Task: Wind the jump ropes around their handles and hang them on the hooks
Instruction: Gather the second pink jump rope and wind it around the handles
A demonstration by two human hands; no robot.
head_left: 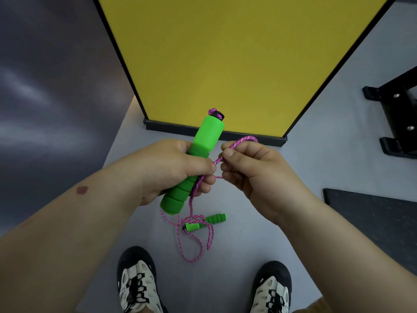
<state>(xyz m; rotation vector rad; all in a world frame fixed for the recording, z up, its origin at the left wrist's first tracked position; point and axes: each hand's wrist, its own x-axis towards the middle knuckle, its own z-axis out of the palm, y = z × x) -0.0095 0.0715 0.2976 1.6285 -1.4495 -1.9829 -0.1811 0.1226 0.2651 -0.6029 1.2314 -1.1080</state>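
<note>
Between both hands, above grey floor [140,154]: bright green foam-ribbed jump-rope handle [198,154] with smooth plastic top, tilted upward, clenched round its middle by left hand [171,170]. Pinched between right hand [250,175] thumb and fingers just beside it: thin pink speckled cord [194,204], looped over the knuckles, trailing down to second green handle [206,221] lying on the floor amid loose coils, ahead of black-and-white shoes [135,283]. Behind, yellow panel with black edging [237,59]; no hooks visible. Winding judged barely started. Risks: slack cord tangling into a knot, dragged floor handle snagging, loose first turns slipping off the foam.
</note>
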